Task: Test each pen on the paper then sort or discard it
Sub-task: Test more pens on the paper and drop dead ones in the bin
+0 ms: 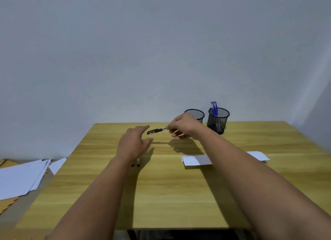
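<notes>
My right hand [182, 125] pinches one end of a black pen [155, 131] and holds it level above the wooden table [161, 195], its dark cap end pointing left. Just left of that end hovers my left hand [134, 143], fingers spread and relaxed, not touching the pen. Under my left wrist lie two more pens [135, 163]; only their near ends show. A white sheet of paper [197, 160] lies on the table, partly covered by my right forearm.
Two black mesh cups stand at the table's far edge: the left cup [196, 114] shows nothing inside, the right cup [218, 120] holds blue pens [214, 108]. A stack of white sheets [21, 177] lies off the table's left side. A grey wall rises behind.
</notes>
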Motion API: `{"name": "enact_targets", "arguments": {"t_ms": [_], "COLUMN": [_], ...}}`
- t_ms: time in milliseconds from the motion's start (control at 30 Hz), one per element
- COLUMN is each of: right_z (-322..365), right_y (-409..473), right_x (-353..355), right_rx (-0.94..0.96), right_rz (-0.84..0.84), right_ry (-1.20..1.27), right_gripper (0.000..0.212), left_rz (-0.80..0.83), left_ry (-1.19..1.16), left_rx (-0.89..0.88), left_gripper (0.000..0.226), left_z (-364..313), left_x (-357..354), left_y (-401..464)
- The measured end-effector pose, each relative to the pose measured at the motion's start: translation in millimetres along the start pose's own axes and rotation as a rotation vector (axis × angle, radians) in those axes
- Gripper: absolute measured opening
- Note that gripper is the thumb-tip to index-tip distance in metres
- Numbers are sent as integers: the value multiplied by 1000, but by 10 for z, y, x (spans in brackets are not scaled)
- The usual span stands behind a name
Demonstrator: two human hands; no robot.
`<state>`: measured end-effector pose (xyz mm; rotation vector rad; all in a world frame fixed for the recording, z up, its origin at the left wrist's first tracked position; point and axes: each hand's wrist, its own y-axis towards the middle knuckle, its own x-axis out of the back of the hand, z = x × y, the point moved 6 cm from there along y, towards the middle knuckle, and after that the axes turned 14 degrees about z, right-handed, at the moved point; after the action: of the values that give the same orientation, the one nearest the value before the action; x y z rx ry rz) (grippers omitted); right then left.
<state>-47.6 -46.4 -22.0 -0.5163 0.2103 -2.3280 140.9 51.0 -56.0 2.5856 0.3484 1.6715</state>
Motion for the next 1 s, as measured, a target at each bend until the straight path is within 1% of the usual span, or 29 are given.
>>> {"name": "enact_targets", "arguments": {"t_ms": [67, 133, 233, 300, 367, 500, 600, 667, 733, 767, 867, 900, 933, 967, 1000], "right_z": [4, -14, -42, -55, -76, -66, -30, -54, -97, -123, -301, -367, -413, -433, -436], "right_y": [-192, -350, -542, -625, -684, -787, -838, -840, -794, -785, -928, -1017, -1098, -1158, -1184], "right_x": [207, 377, 559, 638, 708, 789, 835, 866, 884, 929, 1361, 1555, 1740, 1875, 1948], "right_rx": [12, 36, 120, 183, 213, 240, 287, 255, 199, 181, 167, 157, 146, 153, 171], "right_rz": [3, -19, -68, -105, -151, -254, -326, -396, -436, -467, -665, -715, -744, -751, -743], "right_ry": [98, 229, 462, 545, 540, 426, 328, 260, 276, 327, 627, 634, 574, 493, 389], "right_gripper": [11, 12, 15, 15, 20, 28, 33, 35, 36, 35, 34, 34, 33, 31, 27], "left_rz": [-35, -62, -63, -47, 1, 143, 274, 388, 466, 497, 618, 601, 529, 423, 318], "left_ry": [3, -9, -49, -127, -261, -560, -640, -710, -787, -776, -592, -555, -525, -465, -355], "left_rx": [-66, -118, -214, -262, -273, -246, -250, -242, -222, -214, -146, -103, -57, -9, 42], "left_gripper": [34, 19, 16, 13, 10, 11, 20, 27, 30, 31, 31, 31, 31, 30, 28], "left_z": [-233, -478, -903, -1158, -1344, -1588, -1736, -1841, -1915, -1924, -1690, -1514, -1309, -1094, -913], "left_x": [44, 85, 101, 96, 73, 36, 0, -46, -97, -119, -287, -331, -341, -324, -288], "left_y": [41, 60, 67, 71, 107, 201, 179, 132, 122, 126, 57, 25, 15, 22, 31]}}
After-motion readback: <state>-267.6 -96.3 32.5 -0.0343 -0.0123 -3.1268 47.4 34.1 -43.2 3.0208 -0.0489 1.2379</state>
